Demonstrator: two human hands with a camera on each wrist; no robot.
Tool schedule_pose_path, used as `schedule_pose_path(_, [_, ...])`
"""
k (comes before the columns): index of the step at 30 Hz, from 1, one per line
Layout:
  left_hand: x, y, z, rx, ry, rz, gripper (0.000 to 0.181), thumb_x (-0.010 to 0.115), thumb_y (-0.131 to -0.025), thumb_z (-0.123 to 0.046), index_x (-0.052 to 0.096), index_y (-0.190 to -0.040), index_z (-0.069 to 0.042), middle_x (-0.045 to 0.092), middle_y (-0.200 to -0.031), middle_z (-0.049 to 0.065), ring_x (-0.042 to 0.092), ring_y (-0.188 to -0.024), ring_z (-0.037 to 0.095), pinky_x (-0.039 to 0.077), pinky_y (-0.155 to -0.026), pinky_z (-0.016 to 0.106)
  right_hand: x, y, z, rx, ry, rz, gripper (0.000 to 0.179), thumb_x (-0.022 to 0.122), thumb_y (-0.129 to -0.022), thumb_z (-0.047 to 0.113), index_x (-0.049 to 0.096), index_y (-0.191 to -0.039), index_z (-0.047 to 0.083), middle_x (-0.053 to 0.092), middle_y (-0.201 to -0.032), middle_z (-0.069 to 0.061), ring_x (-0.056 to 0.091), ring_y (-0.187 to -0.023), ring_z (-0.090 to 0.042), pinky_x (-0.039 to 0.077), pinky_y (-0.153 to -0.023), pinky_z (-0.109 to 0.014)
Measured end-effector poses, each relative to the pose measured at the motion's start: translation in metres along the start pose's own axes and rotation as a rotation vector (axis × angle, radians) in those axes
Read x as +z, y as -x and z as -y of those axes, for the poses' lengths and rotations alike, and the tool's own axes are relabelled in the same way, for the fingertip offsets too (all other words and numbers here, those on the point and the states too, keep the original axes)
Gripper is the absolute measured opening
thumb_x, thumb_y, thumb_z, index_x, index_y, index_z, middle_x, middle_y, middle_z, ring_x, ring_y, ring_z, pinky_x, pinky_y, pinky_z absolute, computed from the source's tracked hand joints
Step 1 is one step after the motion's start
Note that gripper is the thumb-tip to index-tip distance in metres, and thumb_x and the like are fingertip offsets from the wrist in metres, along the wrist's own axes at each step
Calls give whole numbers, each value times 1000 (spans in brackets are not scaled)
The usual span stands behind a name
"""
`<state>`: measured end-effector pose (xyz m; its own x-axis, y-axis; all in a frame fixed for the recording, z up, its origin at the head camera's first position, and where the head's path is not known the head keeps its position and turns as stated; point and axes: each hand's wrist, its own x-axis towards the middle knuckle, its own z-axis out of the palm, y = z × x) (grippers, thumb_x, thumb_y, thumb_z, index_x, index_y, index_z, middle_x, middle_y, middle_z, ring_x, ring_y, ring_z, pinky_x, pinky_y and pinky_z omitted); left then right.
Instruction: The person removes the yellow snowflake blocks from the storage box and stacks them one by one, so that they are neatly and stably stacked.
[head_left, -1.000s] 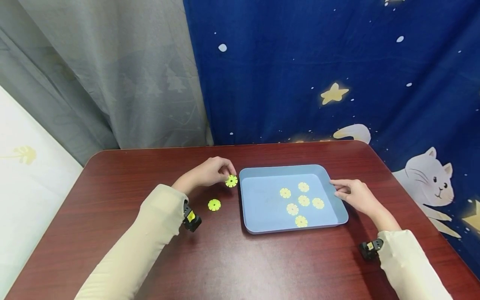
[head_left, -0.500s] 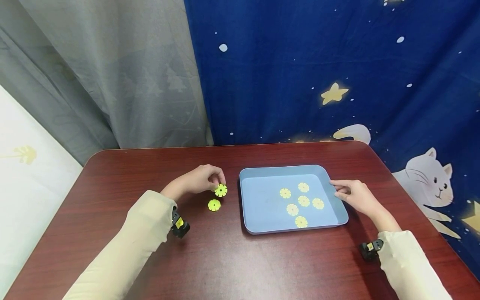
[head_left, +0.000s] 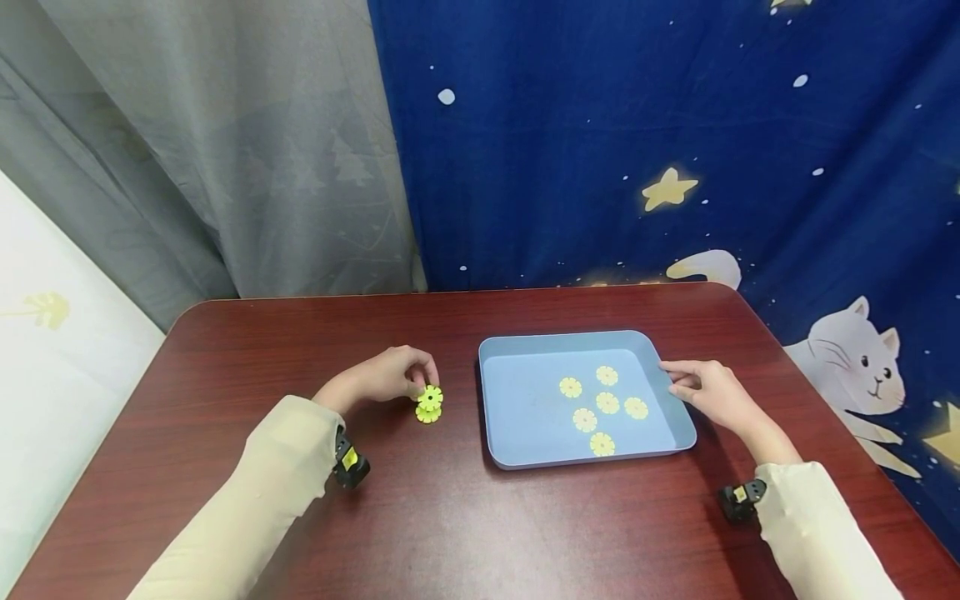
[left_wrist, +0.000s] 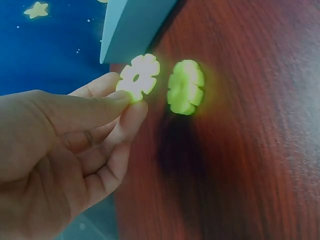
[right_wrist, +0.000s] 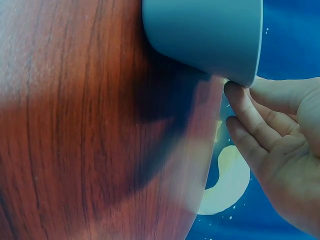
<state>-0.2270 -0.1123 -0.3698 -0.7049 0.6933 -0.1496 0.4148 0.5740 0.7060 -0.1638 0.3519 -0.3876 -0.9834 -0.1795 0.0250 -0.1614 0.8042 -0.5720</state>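
Note:
In the head view my left hand (head_left: 390,375) is left of the blue tray, its thumb and fingers pinching a yellow-green notched disc (head_left: 430,397). A second such disc (left_wrist: 185,87) lies on the table; the wrist view shows a gap between it and the held disc (left_wrist: 138,77). From the head, the held disc partly covers the lower one. My right hand (head_left: 708,392) holds the right-hand wall of the shallow blue tray (head_left: 525,343) between thumb and fingers. Several pale yellow notched discs (head_left: 570,387) lie spread in the tray, mostly in its right half.
The dark red-brown wooden table (head_left: 480,525) has a rounded far edge. Behind it hang a grey curtain (head_left: 300,150) and a blue curtain (head_left: 540,150) with stars and a cat. A black wrist camera (head_left: 350,464) sits on the left sleeve.
My left hand has moved left and nearer with its disc, from beside the tray to over the disc on the table. The right hand and tray have stayed put.

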Motion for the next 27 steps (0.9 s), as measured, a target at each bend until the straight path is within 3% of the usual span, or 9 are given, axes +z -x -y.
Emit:
schedule_pose_path(15, [8,3,19,5,57,18,20,56,-75,15,62,-88,1,61,-72,8,52,-65,17,43,-60,26,0,0,0,11,9,-2,39,63,-82,-3,55,-119,-8,64,-99,-22,62,-85,-29,51,-69,-36])
schedule_pose_path(27, [11,3,20,13,87,15,20,56,-75,14,63,-89,1,62,-72,9,51,-64,15,42,-60,26,1,0,-1,11,15,-5,38,63,-82,-3,56,-119,-8,64,-98,-22,62,-84,-29,51,-69,-36])
